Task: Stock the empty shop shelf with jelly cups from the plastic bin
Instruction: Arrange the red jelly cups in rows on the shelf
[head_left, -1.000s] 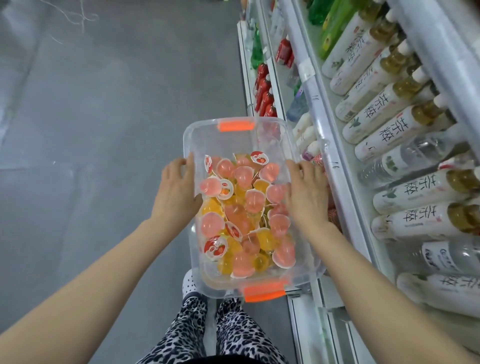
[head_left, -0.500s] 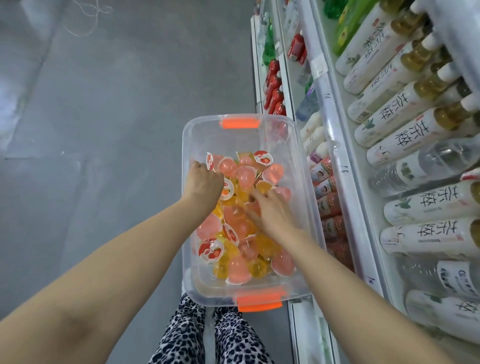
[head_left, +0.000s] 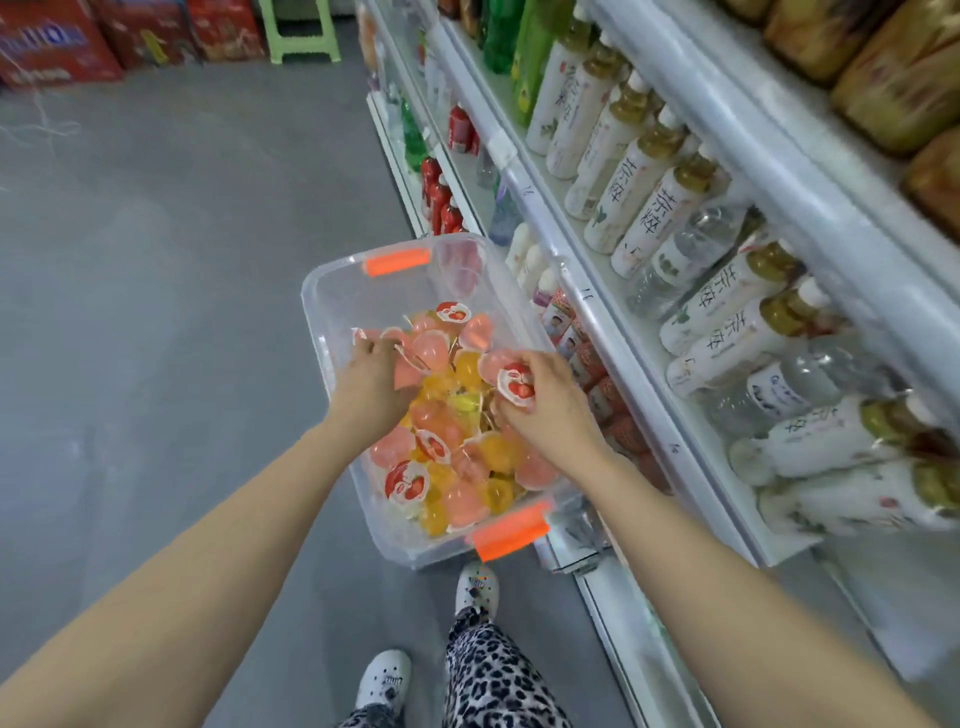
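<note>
Right hand (head_left: 550, 413) around a red-lidded jelly cup (head_left: 516, 383); left hand (head_left: 371, 382) half-hidden among cups (head_left: 462, 500), grip unclear.

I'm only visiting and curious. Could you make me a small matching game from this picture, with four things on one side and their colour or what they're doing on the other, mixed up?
Things:
1. stool
2. far bin latch
3. right hand
4. nearer shoe

Matches:
A. orange
B. grips a jelly cup with a red-printed lid
C. white
D. pale green

Pairs: 1-D, 2-A, 3-B, 4-C
</note>
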